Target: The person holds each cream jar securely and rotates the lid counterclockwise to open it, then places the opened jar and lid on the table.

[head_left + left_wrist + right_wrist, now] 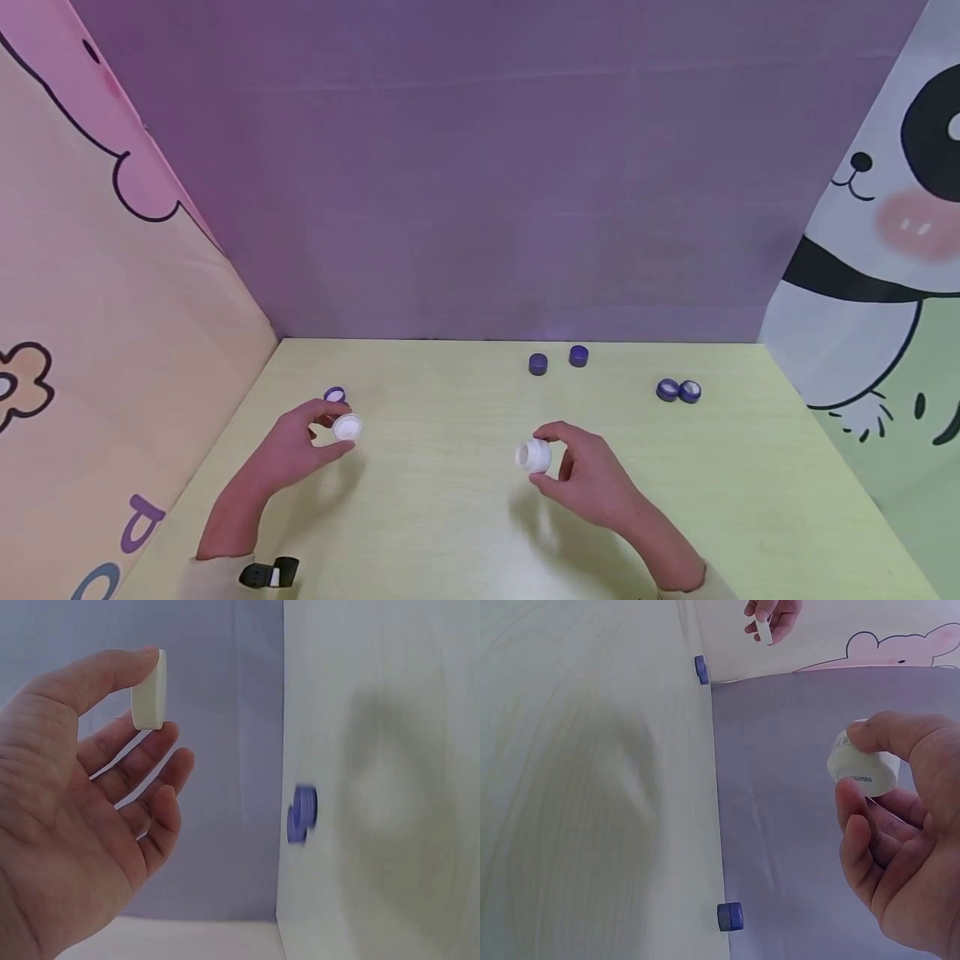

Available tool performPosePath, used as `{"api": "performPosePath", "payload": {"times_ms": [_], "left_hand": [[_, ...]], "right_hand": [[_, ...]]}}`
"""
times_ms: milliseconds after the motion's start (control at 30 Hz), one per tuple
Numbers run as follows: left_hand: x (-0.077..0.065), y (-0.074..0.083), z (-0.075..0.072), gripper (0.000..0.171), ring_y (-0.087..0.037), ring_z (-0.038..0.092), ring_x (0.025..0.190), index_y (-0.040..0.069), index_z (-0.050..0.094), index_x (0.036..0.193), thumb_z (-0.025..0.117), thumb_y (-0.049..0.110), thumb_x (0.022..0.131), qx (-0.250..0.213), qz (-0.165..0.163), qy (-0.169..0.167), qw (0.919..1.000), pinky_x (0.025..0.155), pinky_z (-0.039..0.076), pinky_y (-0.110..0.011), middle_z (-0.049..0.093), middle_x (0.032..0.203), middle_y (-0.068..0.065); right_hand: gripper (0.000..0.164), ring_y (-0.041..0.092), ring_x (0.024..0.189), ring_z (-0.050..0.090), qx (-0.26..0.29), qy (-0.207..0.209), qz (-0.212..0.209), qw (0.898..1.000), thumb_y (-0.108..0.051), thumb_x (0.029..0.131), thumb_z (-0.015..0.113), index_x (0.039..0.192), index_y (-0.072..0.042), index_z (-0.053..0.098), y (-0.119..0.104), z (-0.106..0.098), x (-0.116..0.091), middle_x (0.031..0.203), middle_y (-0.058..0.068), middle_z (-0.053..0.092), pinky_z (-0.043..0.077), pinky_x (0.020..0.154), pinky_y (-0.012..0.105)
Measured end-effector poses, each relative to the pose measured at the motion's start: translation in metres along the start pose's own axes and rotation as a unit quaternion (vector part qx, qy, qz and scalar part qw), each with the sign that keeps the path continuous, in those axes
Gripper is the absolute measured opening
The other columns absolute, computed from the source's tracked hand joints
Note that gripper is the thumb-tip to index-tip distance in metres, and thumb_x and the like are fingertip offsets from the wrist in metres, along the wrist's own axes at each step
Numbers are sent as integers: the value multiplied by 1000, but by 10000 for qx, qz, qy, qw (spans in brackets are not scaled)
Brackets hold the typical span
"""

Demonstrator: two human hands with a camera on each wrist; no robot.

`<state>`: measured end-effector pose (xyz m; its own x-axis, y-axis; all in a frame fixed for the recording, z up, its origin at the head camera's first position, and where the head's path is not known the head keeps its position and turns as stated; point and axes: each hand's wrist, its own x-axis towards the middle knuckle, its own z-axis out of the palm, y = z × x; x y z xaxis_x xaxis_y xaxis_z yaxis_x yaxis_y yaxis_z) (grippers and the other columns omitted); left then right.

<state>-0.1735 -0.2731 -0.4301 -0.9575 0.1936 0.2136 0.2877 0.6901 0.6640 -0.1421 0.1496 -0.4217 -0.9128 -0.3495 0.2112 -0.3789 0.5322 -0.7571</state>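
Between thumb and fingers my left hand (300,446) pinches a round white lid (347,427), its hollow inside facing the head camera. The left wrist view has this lid (149,691) edge-on, with the other fingers loosely curled below it. My right hand (588,479) pinches a small white jar (533,456) by its sides, raised over the table and tipped so its open mouth faces left. Printed marks show on the jar (864,761) in the right wrist view. Lid and jar are well apart. Just behind the left fingers lies a purple cap (335,394), partly covered.
Two small purple round pieces (537,364) stand near the back edge of the pale wooden table (435,517). Another pair of purple round pieces (668,389) sits side by side at the back right. A purple wall (480,208) rises behind, with printed panels on both sides.
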Motion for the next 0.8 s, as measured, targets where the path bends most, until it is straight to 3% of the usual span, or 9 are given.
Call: {"api": "performPosePath", "payload": {"times_ms": [333,400,633,800], "left_hand": [[-1,-31,-21,43,-28,55,93,4,64,117,82,18,79,431,-225,127,9987,68,47,-35,61,107,-9],[-1,-35,-23,44,-28,55,93,4,64,117,82,19,80,453,-309,122,9984,67,47,-32,61,107,-10],[0,-46,-28,47,-30,58,93,1,63,119,81,21,81,443,-467,55,9979,67,49,-30,61,107,-14],[3,-53,-31,48,-30,59,92,-1,62,120,81,21,81,399,-545,-54,9977,69,50,-30,62,106,-14]], "right_hand": [[43,7,50,50,74,246,77,9996,-13,75,84,110,-23,59,5,-3,0,65,-8,56,45,50,27],[44,7,49,50,112,324,67,9994,-13,75,84,109,-22,58,8,-4,0,65,-8,56,45,50,26],[50,5,49,50,286,698,-474,9960,-4,74,82,119,-10,61,15,-8,0,102,-4,62,45,49,25],[47,5,48,50,269,682,-458,9963,-1,75,80,118,-8,62,16,-15,-2,78,-7,60,45,49,25]]}}
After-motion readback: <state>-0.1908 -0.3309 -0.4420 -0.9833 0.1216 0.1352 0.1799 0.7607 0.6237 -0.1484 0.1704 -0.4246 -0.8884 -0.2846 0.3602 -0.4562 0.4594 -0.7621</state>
